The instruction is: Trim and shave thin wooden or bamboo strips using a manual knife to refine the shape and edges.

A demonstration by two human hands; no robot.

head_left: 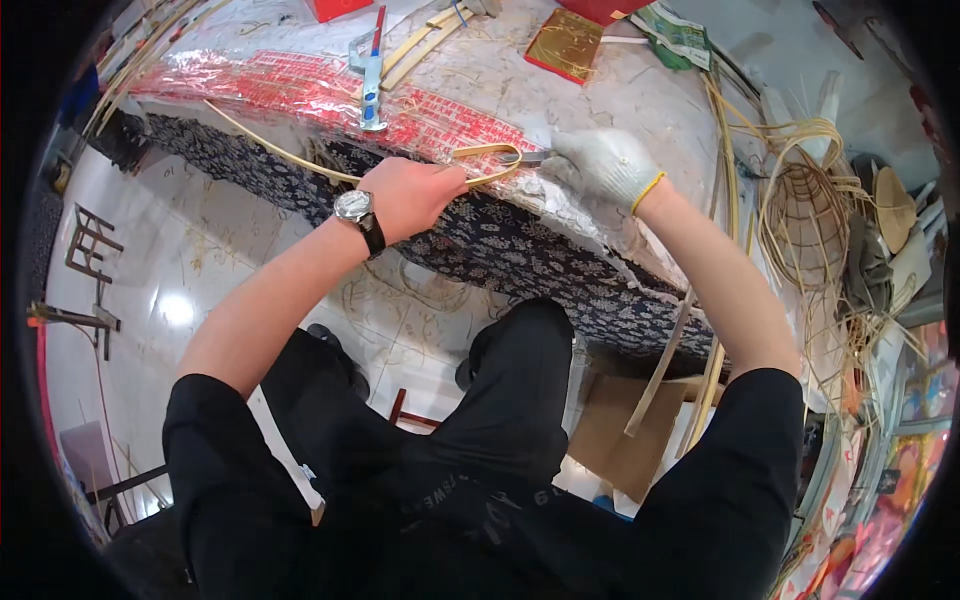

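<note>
My left hand, bare and with a watch at the wrist, is closed on a thin bamboo strip. One end of the strip trails off to the left; beyond my fingers it bends back in a narrow loop over the table edge. My right hand, in a white knit glove with a yellow cuff, is closed on a knife, its short metal blade pointing left at the loop. The glove hides the handle. Whether the blade touches the strip, I cannot tell.
Red-printed plastic sheeting covers the front of the table. A blue-and-silver metal tool lies there, near flat bamboo pieces and a gold-and-red packet. A woven bamboo frame stands at the right, cardboard below.
</note>
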